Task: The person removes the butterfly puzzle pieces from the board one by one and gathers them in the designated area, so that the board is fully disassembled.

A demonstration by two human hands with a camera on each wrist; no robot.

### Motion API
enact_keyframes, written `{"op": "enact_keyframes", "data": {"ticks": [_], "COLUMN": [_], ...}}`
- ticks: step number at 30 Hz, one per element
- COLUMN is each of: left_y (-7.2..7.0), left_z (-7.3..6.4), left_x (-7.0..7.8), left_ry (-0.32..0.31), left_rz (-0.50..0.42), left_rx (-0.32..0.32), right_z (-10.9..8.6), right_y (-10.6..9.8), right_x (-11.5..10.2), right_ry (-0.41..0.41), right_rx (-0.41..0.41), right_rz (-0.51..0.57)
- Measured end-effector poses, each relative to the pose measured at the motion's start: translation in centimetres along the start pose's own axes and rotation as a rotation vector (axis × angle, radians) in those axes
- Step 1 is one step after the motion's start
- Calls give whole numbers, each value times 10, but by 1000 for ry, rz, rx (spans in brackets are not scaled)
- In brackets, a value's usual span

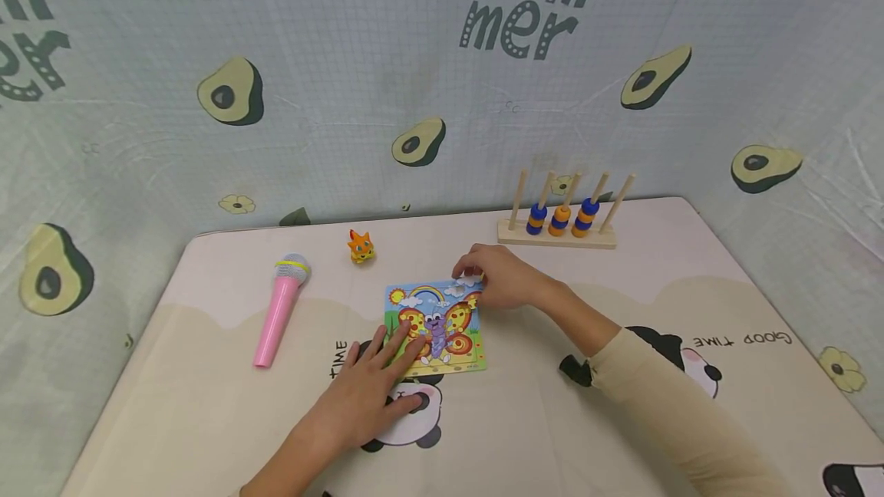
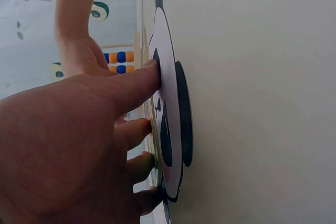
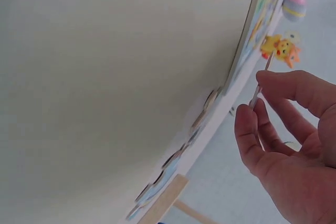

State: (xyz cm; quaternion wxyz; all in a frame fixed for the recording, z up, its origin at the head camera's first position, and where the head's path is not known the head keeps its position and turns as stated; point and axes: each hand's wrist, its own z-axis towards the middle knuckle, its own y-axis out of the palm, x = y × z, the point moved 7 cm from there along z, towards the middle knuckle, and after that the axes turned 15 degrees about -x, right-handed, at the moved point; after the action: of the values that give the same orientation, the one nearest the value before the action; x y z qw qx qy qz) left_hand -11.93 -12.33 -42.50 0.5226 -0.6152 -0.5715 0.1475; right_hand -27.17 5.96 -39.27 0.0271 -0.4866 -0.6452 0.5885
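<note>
A butterfly picture puzzle board (image 1: pixel 452 367) lies flat on the table. My left hand (image 1: pixel 366 397) rests with spread, straight fingers over its lower left part, and the thumb lies on the printed panda of the cloth. At the board's upper right corner is my right hand (image 1: pixel 507 278). Between thumb and fingers it pinches a thin puzzle piece (image 3: pixel 255 98), seen edge-on in the right wrist view and held above the table. Loose puzzle pieces (image 3: pixel 206 109) lie beyond the board in that view; the right hand hides them in the head view.
A pink toy microphone (image 1: pixel 278 317) lies left of the board. Behind the board stands a small orange and yellow toy figure (image 1: pixel 361 247). A wooden bead rack (image 1: pixel 556 236) with blue and orange beads stands at the back right, near the patterned curtain (image 1: pixel 345 98).
</note>
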Motion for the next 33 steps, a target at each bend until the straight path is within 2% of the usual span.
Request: {"op": "enact_keyframes", "data": {"ticks": [19,33], "left_y": [1,3], "left_z": [1,2], "left_x": [-1,-1], "left_ry": [1,-11], "left_rz": [0,1], "left_rx": [8,1], "right_z": [-36,-60], "right_y": [-12,-19], "right_x": [39,72], "right_ry": [-9,49], "right_rx": [71,86], "right_rz": [-15,35]}}
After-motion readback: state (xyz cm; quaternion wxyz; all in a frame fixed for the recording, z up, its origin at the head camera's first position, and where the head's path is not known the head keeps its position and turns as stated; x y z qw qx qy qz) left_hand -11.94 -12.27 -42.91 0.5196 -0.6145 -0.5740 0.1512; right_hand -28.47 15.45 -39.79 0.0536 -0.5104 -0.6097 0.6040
